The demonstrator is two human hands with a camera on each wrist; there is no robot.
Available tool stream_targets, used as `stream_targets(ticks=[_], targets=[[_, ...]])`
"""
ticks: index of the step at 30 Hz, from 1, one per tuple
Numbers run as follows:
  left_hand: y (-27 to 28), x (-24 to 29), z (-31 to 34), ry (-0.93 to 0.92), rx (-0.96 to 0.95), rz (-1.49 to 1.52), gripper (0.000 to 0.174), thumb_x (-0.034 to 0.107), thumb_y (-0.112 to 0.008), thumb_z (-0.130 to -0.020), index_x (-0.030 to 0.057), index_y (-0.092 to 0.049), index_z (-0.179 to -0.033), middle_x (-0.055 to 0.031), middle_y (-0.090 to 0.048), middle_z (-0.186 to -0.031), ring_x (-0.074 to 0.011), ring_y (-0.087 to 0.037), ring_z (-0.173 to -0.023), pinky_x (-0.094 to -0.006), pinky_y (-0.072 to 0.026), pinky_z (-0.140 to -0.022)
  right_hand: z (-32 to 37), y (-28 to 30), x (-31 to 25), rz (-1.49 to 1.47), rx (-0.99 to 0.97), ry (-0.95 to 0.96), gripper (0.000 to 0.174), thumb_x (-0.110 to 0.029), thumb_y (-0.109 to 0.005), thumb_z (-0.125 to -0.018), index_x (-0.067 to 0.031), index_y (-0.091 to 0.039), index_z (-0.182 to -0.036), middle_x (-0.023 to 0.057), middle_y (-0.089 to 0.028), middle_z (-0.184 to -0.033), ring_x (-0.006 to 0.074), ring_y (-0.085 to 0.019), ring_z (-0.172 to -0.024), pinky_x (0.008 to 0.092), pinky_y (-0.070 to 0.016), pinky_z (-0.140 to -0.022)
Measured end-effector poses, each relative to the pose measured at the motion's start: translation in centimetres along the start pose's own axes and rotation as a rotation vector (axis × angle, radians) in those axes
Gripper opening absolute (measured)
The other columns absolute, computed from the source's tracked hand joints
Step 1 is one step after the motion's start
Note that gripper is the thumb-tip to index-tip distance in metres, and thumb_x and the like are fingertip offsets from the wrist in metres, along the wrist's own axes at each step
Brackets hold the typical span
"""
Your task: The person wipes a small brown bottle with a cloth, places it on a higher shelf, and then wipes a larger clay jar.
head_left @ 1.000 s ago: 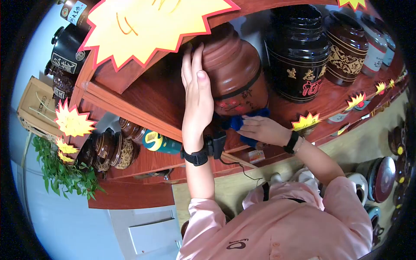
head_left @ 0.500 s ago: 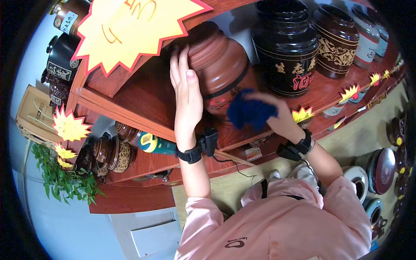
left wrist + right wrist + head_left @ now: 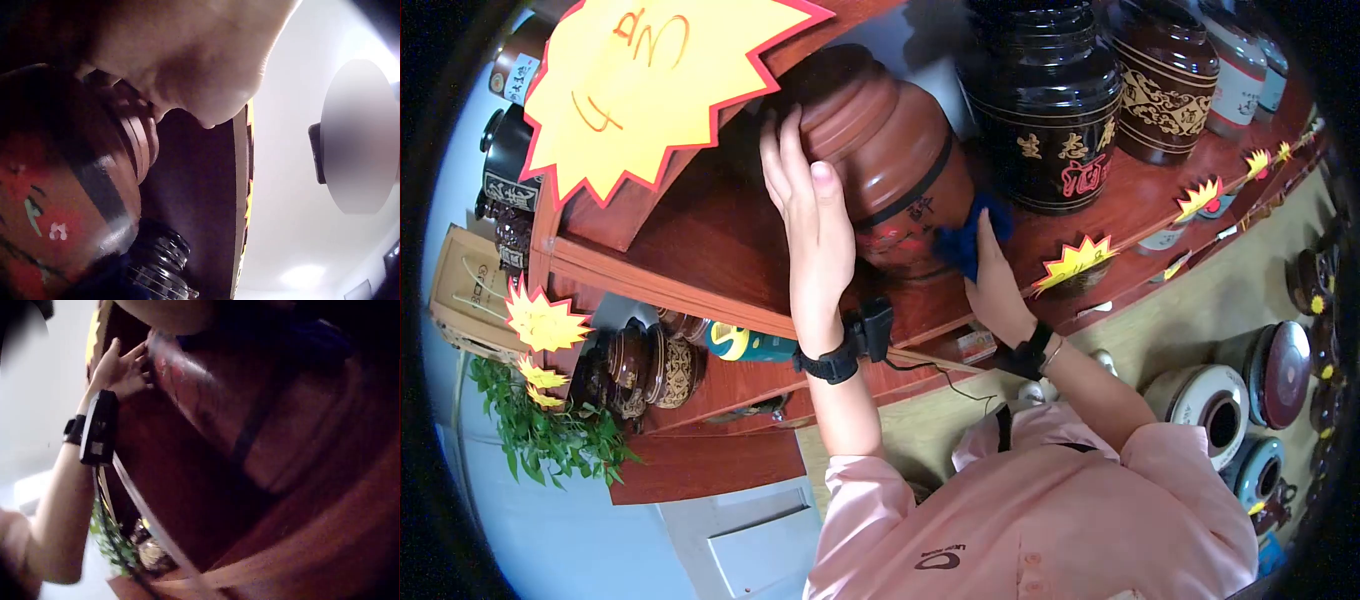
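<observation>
Hands [image 3: 815, 230] [image 3: 1003, 300]: 2 | brown jar [image 3: 900, 155]: 1, touched | blue cloth [image 3: 960, 246]: 1, held

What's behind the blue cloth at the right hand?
The lower side of the brown jar, with red painted flowers showing beside the cloth. The patch directly behind it is covered, so I cannot tell its state.

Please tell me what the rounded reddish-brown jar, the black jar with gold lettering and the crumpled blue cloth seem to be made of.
The reddish-brown jar looks like fired clay, satin: soft, broad highlights. The black jar is probably glazed ceramic, though perhaps glass: sharp, glossy glints. The blue cloth seems soft fabric, matte: folds without shine.
</observation>
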State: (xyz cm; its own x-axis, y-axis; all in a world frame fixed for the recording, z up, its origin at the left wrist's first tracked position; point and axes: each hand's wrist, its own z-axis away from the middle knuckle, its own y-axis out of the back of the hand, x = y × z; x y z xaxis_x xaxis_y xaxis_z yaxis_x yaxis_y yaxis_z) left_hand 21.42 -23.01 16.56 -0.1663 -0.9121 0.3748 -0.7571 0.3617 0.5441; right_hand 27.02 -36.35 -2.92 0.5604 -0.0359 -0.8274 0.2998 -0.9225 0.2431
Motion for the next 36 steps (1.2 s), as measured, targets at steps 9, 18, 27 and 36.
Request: stream_targets(ticks=[9, 18, 27, 36], targets=[[-0.8, 0.7, -0.1, 0.045, 0.039, -0.036, 0.062, 0.047, -0.026, -0.101, 0.0031, -0.03, -0.143, -0.0224, -0.019, -0.151, -0.0391, -0.018, -0.14, -0.0463, -0.0157, -0.113, 5.0, -2.4, -0.9, 0.05, -0.015, -0.026, 0.086, 0.013, -0.05, -0.075, 0.0049, -0.007, -0.148, 0.0314, -0.034, -0.142, 0.0449, -0.041, -0.127, 0.0409, -0.0326, -0.108], [0.7, -0.2, -0.1, 0.002, -0.043, -0.014, 0.061, 0.048, -0.025, -0.101, 0.0041, -0.031, -0.144, -0.022, -0.02, -0.152, -0.0382, -0.016, -0.142, -0.0457, -0.0136, -0.114, 6.0, -3.8, -3.5, -0.472, -0.445, -0.106, 0.06, 0.007, -0.049, -0.07, -0.0019, -0.048, -0.13, 0.0224, -0.052, -0.129, 0.0348, -0.05, -0.122, 0.0388, -0.0343, -0.108], [0.6, -0.2, -0.1, -0.009, -0.041, -0.037, 0.059, 0.045, -0.028, -0.101, 0.005, -0.03, -0.144, -0.0212, -0.018, -0.153, -0.0384, -0.016, -0.141, -0.0464, -0.0136, -0.114, 2.0, 2.3, 1.7, -0.516, 0.177, -0.508, 0.021, -0.006, -0.046, -0.091, -0.0042, -0.06, -0.107, 0.0055, -0.064, -0.091, 0.0165, -0.062, -0.076, 0.0301, -0.0523, -0.067], [-0.1, -0.2, 0.1, 0.004, -0.016, -0.079, 0.056, 0.038, -0.034, -0.1, 0.0048, -0.028, -0.144, -0.022, -0.017, -0.152, -0.0397, -0.016, -0.14, -0.0479, -0.015, -0.113, 2.0, -1.5, 1.3, -0.154, 0.211, -0.172, 0.051, 0.009, -0.059, -0.074, -0.0029, -0.045, -0.122, 0.0194, -0.046, -0.118, 0.0361, -0.045, -0.114, 0.0386, -0.0347, -0.102]])
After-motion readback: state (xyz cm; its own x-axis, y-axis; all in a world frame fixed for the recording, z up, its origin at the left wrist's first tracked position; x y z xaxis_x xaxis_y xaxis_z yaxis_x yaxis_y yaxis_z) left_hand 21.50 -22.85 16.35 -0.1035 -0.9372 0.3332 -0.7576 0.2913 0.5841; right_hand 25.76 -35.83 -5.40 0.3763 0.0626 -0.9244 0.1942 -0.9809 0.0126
